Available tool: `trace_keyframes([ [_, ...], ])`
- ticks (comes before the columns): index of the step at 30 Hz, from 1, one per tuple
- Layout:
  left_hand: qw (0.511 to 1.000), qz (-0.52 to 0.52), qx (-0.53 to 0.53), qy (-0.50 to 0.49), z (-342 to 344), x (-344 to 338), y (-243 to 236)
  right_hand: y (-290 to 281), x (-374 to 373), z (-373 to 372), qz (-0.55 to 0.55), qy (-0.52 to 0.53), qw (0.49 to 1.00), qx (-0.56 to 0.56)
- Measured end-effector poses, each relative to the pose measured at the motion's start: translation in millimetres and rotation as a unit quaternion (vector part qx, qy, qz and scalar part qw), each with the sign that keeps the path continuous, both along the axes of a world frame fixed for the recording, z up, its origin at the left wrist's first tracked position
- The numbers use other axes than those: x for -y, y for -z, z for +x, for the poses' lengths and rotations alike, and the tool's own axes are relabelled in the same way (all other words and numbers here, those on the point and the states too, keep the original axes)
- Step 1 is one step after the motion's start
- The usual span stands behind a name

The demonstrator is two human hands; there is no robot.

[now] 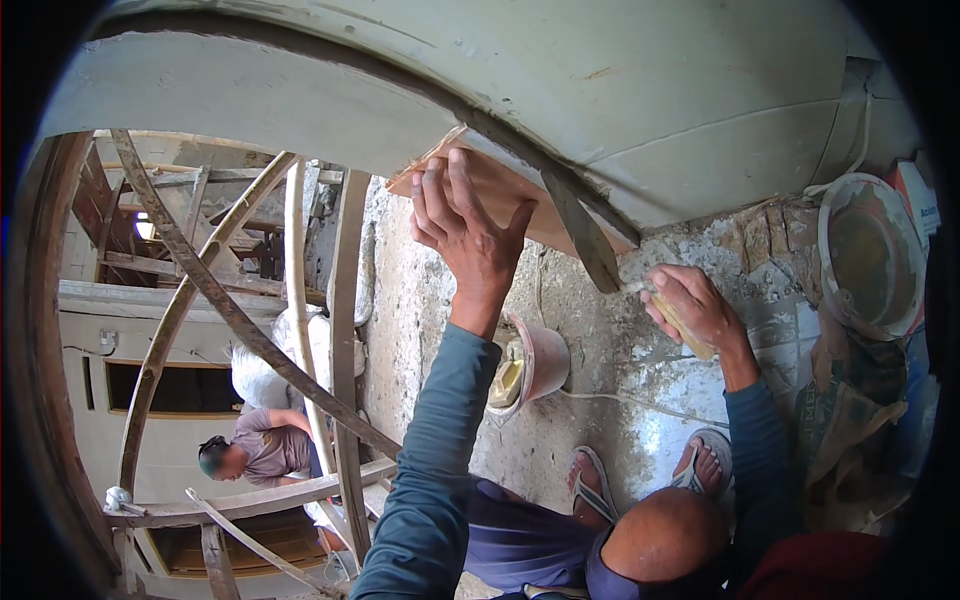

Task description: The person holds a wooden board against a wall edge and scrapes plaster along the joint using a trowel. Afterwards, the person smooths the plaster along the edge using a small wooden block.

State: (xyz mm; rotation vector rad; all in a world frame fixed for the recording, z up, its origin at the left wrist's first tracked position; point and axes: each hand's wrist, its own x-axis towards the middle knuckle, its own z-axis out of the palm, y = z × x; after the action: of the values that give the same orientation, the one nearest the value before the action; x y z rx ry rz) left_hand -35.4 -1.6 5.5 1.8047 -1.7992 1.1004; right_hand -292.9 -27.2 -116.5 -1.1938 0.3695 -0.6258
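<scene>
My left hand point(465, 225) is raised against a reddish-brown wooden board point(555, 228). Its fingers reach up to the board's left end and the thumb lies spread across its face, holding it along the edge of the pale ledge. In my right hand point(695, 310) is a trowel, its light wooden handle point(685, 330) wrapped by my fingers. The long grey trowel blade point(582, 232) points up and left, lying across the board near its right end. Wet grey mortar point(490, 122) runs along the joint above the board.
Below the board stands a small pail point(545, 362) with yellowish contents. A large bucket point(872, 255) and torn sacks point(850, 400) are at right. Bamboo and timber poles point(250, 340) cross an opening at left, where another person point(265, 445) is lower down.
</scene>
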Motion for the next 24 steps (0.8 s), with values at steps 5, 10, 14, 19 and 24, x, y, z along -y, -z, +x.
trace_keyframes([
  [5, 1.0, 0.0, -0.004, 0.0, 2, -1, -1, -34, 24, -3, -0.054, 0.039, 0.997, 0.036],
  [10, 1.0, -0.002, 0.012, -0.006, 1, -1, -1, -42, 56, 22, -0.101, 0.023, 0.993, 0.048],
  [14, 0.999, -0.014, 0.024, -0.018, -1, 1, 2, -36, 50, 29, -0.102, -0.009, 0.994, 0.039],
  [19, 1.0, 0.001, 0.007, -0.015, -3, 0, 1, -5, 26, 7, -0.058, -0.025, 0.998, 0.017],
  [24, 1.0, 0.02, -0.001, -0.019, -10, -3, -3, -23, 27, 0, -0.066, 0.042, 0.997, 0.025],
])
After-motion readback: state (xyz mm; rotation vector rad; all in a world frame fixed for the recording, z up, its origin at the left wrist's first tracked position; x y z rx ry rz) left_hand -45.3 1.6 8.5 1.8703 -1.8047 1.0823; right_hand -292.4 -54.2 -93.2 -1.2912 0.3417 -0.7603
